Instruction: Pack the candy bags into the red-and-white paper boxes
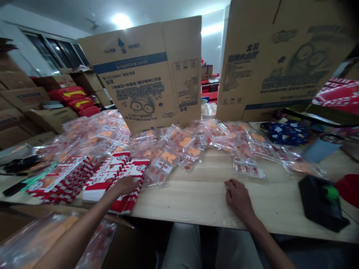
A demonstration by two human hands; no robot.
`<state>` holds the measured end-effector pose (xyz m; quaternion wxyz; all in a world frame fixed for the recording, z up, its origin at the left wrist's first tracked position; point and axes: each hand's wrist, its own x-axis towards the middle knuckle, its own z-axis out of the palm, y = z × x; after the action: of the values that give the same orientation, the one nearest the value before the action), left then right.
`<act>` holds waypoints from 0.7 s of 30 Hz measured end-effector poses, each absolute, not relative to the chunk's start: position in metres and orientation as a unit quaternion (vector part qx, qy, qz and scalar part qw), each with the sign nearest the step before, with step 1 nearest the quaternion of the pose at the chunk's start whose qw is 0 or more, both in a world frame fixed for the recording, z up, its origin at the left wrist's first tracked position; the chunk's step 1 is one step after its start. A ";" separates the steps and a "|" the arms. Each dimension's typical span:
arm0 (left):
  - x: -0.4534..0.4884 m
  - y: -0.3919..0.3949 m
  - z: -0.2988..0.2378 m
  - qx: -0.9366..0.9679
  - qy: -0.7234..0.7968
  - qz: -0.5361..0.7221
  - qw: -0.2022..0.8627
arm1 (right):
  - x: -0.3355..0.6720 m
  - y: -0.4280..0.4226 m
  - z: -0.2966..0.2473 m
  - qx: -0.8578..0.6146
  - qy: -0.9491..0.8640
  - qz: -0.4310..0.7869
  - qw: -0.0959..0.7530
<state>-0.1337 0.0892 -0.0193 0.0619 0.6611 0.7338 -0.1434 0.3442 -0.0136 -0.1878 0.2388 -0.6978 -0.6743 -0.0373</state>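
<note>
My left hand (127,185) is on the rightmost stack of flat red-and-white striped paper packets (137,167), its fingers closing on the top packet near its right edge. The fingertips are partly blurred. Directly left of it are a second stack of the same packets (119,160) and a wider fanned pile (66,173). My right hand (238,198) rests on the pale wooden table (202,190) with nothing in it, fingers loosely bent and slightly apart. Beyond my hands, clear plastic pouches (165,164) with orange shapes and small printed squares lie heaped.
Two large cardboard sheets (146,82) stand upright behind the pouches. On the right are a black tape dispenser (319,201), a red bowl-like object (349,188), a blue-grey cup (322,147) and a dark blue patterned cloth item (288,131). More bagged pouches (47,239) sit below the table's left front edge.
</note>
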 end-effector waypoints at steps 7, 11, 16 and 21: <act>-0.133 0.089 0.025 0.658 0.742 -0.107 0.070 | 0.361 -0.012 -0.211 -0.664 -0.697 -0.064 0.263; -0.115 0.100 0.094 0.676 0.737 -0.006 0.005 | 0.360 -0.001 -0.197 -0.634 -0.712 -0.038 0.299; -0.019 0.105 0.111 0.817 0.542 0.160 0.117 | 0.314 0.000 -0.077 -0.562 -0.679 -0.056 0.468; 0.073 0.098 0.069 0.861 0.360 0.177 0.313 | 0.294 0.013 -0.002 -0.586 -0.637 -0.021 0.500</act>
<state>0.0734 0.0976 0.0691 0.3128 0.8609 0.3600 0.1771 0.2943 0.0132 -0.0021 0.4995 -0.5863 -0.6374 -0.0208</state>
